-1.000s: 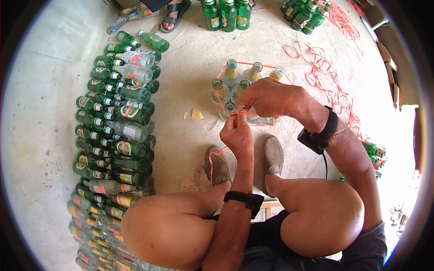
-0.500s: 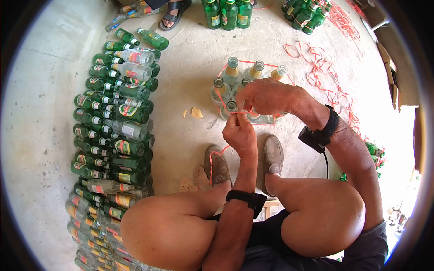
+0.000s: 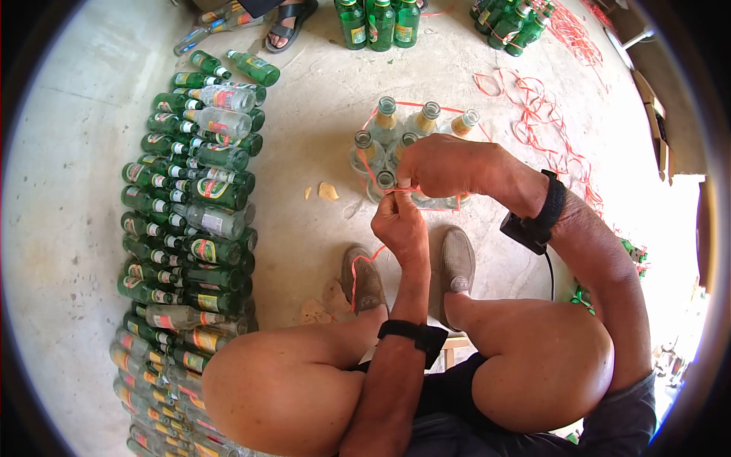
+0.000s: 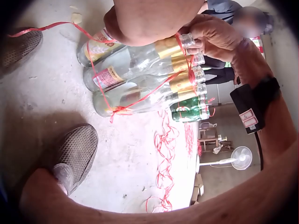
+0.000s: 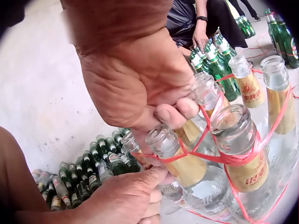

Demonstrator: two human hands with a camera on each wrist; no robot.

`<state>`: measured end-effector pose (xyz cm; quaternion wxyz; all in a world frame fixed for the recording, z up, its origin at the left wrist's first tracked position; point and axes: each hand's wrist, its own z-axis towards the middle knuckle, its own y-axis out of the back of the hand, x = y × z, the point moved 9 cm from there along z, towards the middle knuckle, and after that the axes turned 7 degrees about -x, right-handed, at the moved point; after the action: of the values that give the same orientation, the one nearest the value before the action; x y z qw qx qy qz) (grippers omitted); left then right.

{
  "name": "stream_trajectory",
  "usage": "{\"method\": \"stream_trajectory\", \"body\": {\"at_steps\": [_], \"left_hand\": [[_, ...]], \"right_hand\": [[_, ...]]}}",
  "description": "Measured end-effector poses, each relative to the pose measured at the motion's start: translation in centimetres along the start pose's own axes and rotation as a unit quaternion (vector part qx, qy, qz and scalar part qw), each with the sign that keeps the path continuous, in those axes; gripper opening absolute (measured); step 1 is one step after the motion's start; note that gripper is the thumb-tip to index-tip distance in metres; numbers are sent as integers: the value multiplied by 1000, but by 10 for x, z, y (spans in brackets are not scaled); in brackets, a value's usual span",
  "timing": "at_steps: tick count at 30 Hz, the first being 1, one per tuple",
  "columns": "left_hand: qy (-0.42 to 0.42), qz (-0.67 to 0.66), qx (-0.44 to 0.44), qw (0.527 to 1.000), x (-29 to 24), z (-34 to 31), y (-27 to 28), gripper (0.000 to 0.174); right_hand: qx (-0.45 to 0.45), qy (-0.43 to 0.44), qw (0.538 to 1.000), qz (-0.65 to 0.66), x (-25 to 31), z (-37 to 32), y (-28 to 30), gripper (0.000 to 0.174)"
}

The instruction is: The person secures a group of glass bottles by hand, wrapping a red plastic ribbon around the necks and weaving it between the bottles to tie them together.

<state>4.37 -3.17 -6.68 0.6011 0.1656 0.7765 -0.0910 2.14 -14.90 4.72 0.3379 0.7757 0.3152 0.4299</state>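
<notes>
Currently, my left hand [image 3: 400, 225]: thumb and forefinger pinching the twine [image 5: 211, 157], other fingers curled, just in front of the near clear bottles.
My right hand [image 3: 449, 166]: curled over the necks, fingertips on the twine beside a bottle mouth; the wrist bends down from the right.
Gap between hands: very small, near the middle of the head view; whether they touch I can't tell.
Clear bottles [image 3: 386, 126]: upright on the floor [image 3: 304, 251] in a close group, upper middle of the head view, gold bands on their necks, some hidden under my right hand.
Twine: red, looped round the group low down, also crossing between the necks; one tail hangs from my left hand over my left shoe [image 3: 366, 276].
Right shoe [image 3: 458, 259]: flat on the floor, nearer side of the clear bottles.
Lying bottles [image 3: 221, 190]: mostly green with some clear, heaped in a long row down the left side.
Standing green bottles [image 3: 381, 24]: top middle, with another bunch [image 3: 510, 29] at upper right, twine round it.
Loose twine [image 3: 537, 114]: tangled on the floor, upper right.
Pale scraps [image 3: 328, 191]: on the floor, left of the clear bottles.
Seated person [image 5: 187, 21]: top of the right wrist view, dark clothes, behind green bottles.
Fan [image 4: 241, 158]: white, lower right of the left wrist view.
</notes>
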Motion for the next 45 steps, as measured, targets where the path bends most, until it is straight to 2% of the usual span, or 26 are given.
{"method": "stream_trajectory", "body": {"at_steps": [4, 7, 10, 16, 19, 22, 25, 31, 34, 37, 40, 45], "left_hand": [[8, -21, -3, 1000, 3, -1, -2, 39], [-5, -30, -15, 999, -2, -3, -2, 34], [10, -22, 7, 1000, -1, -2, -2, 34], [27, -40, 7, 999, 5, -2, -2, 38], [0, -31, 5, 1000, 3, -3, -4, 36], [28, -49, 25, 998, 6, -5, -6, 33], [22, -41, 36, 998, 6, -4, -7, 29], [-16, -14, 69, 997, -1, -6, -10, 17], [-14, -79, 66, 995, -11, -11, -14, 17], [-52, -72, 59, 994, -18, -7, -15, 18], [-15, -56, 112, 992, -7, -5, -18, 18], [-6, -84, 119, 989, -8, -8, -21, 20]], "right_hand": [[-31, 47, 996, -73, 5, 3, -1, 17], [18, 36, 993, -112, 6, 7, -4, 14], [-24, 71, 988, -134, 10, 5, -1, 12], [19, 63, 976, -209, 14, 4, -6, 13], [19, 69, 975, -212, 12, 4, -8, 14], [2, 72, 974, -216, 15, 2, -3, 14], [8, 79, 970, -231, 21, 0, 5, 14], [-48, 126, 969, -205, 29, 0, 20, 13], [-29, 100, 970, -218, 28, 0, 33, 15], [-2, 99, 979, -178, 13, 5, 30, 14], [30, 67, 996, -60, 3, -1, 33, 15], [1, 71, 995, 71, -6, -3, 31, 17]]}}
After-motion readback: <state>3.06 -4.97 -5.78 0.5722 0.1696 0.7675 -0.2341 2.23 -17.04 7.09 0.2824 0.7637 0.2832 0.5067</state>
